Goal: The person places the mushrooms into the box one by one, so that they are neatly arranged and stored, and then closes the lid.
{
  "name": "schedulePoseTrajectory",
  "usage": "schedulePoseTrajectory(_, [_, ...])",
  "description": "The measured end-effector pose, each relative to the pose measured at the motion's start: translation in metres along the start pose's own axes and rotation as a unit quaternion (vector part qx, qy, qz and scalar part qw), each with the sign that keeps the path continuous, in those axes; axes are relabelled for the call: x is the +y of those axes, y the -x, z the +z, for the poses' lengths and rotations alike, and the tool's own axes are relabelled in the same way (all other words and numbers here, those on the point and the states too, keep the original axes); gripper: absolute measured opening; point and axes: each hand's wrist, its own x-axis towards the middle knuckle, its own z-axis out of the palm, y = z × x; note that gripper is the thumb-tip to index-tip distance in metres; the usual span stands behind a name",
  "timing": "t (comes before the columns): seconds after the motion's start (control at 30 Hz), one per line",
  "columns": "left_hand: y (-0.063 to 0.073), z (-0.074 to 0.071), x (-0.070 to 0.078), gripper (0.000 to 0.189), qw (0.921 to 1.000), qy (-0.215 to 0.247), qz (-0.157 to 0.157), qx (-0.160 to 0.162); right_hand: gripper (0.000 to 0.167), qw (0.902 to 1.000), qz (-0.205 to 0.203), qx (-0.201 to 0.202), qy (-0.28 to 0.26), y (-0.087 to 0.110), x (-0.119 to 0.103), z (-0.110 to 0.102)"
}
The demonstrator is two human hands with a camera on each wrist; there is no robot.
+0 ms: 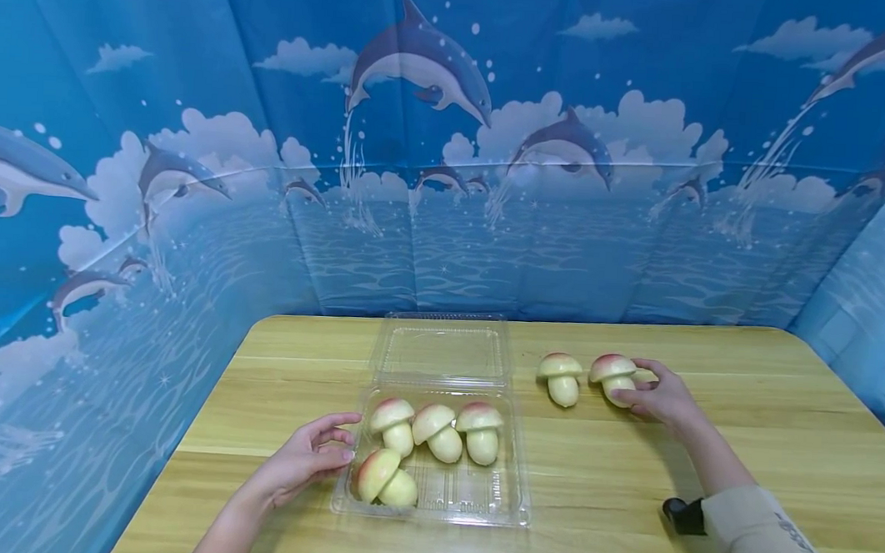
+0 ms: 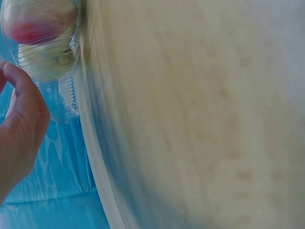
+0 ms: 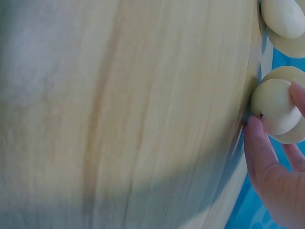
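Observation:
At the right of the table in the head view, my right hand [image 1: 662, 395] holds a toy mushroom [image 1: 613, 369] with a pinkish cap and pale stem. Its thumb and fingers are on either side of the stem [image 3: 274, 106] in the right wrist view. A second mushroom [image 1: 561, 376] lies just left of it. My left hand [image 1: 311, 457] is at the left side of a clear plastic clamshell box [image 1: 468, 512], loosely bent fingertips right at the rim. Inside the box are several mushrooms, three in a row, including the middle one [image 1: 438, 432], and one [image 1: 385, 478] at the front left.
The clear lid [image 1: 442, 352] lies folded back behind the box. Near the right sleeve [image 1: 763, 527] a black object [image 1: 684, 516] shows by the wrist. A blue dolphin-print curtain [image 1: 445, 226] hangs behind the wooden table [image 1: 588, 501].

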Motion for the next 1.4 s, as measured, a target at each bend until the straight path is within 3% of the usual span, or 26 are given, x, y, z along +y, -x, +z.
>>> schedulePoseTrajectory(0.57, [0.005, 0.008, 0.001, 0.063, 1.0, -0.006, 0.005, 0.003, 0.088, 0.9998, -0.001, -0.013, -0.013, 0.011, -0.002, -0.009])
schedulePoseTrajectory(1.4, [0.011, 0.015, 0.0, 0.063, 0.9999, -0.007, 0.001, 0.014, 0.089, 0.9986, -0.036, -0.038, -0.007, 0.038, -0.004, -0.007])
